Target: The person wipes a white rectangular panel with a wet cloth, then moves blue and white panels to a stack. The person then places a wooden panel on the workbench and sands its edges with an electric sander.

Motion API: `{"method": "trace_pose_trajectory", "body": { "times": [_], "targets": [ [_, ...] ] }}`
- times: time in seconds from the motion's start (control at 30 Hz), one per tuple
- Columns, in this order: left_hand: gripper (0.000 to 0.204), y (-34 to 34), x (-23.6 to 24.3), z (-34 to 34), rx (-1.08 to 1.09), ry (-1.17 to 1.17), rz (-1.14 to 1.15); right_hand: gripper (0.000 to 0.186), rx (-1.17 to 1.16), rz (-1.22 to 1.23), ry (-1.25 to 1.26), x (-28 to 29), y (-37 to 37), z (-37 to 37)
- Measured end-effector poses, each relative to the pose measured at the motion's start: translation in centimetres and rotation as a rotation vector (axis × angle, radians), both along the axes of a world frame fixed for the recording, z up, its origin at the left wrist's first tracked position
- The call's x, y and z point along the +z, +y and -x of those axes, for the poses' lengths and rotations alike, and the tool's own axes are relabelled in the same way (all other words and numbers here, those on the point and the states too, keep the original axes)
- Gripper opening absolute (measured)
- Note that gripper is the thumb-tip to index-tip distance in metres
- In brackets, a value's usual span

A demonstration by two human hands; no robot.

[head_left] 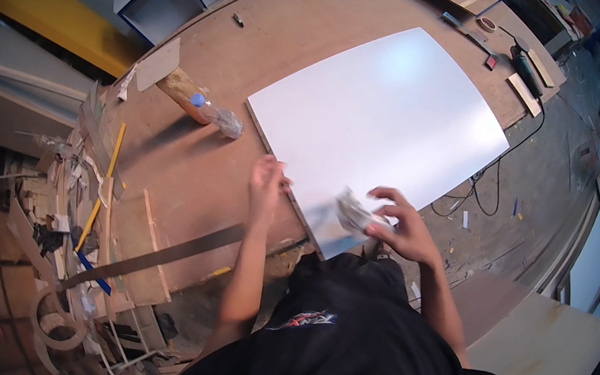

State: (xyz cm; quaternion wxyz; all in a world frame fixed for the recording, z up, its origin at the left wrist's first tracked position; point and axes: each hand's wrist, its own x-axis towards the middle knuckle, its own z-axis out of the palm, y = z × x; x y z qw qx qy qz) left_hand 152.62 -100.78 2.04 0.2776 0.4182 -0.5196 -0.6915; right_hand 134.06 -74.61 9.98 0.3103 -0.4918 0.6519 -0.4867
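Note:
A large white glossy panel [394, 116] lies on the brown work table, its near corner close to my body. My right hand [410, 234] is closed round a crumpled whitish rag or wad of paper [358, 212], held over the panel's near end and slightly blurred. At the panel's left edge, my left hand [268, 179] has its fingers loosely bent and apart, with nothing visible in them. Whether it touches the edge is hard to tell. A long dark brown strip [160, 256] passes toward my left forearm, where its end is hidden.
Left of the panel are a clear bottle with a blue cap [221, 119] and a yellowish container [179, 90]. A corded green power tool [525, 72], a tape roll [486, 23] and wood pieces [524, 94] lie far right. Offcuts and strips clutter the left; cable [495, 188] trails on the floor.

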Motion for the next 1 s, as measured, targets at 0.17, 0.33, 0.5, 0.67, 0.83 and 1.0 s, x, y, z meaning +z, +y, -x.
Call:
{"method": "trace_pose_trajectory", "body": {
  "times": [0.17,0.33,0.5,0.67,0.83,1.0],
  "targets": [
    [0.120,-14.1,-7.3,-2.6,0.415,-0.219,0.594,0.037,-0.154,0.380,-0.853,0.8,2.6,-4.4],
    [0.111,-26.4,-9.9,-0.1,0.451,-0.196,0.739,0.042,-0.230,0.563,-1.147,1.2,4.1,-6.4],
    [0.059,-26.4,-7.7,3.2,-0.008,-0.193,0.799,0.035,-0.631,0.402,-0.823,1.9,4.2,-6.1],
    [0.048,-8.2,4.0,7.3,-0.628,-0.174,0.986,0.031,-0.854,0.221,-0.414,1.9,3.6,-5.4],
    [0.050,1.9,13.4,9.0,-0.802,-0.115,1.411,0.031,-0.855,0.312,-0.234,2.5,1.9,-4.4],
    [0.052,4.2,14.4,10.2,-0.823,-0.070,1.027,0.029,-0.917,0.285,-0.013,-0.7,3.0,-1.3]
  ]
}}
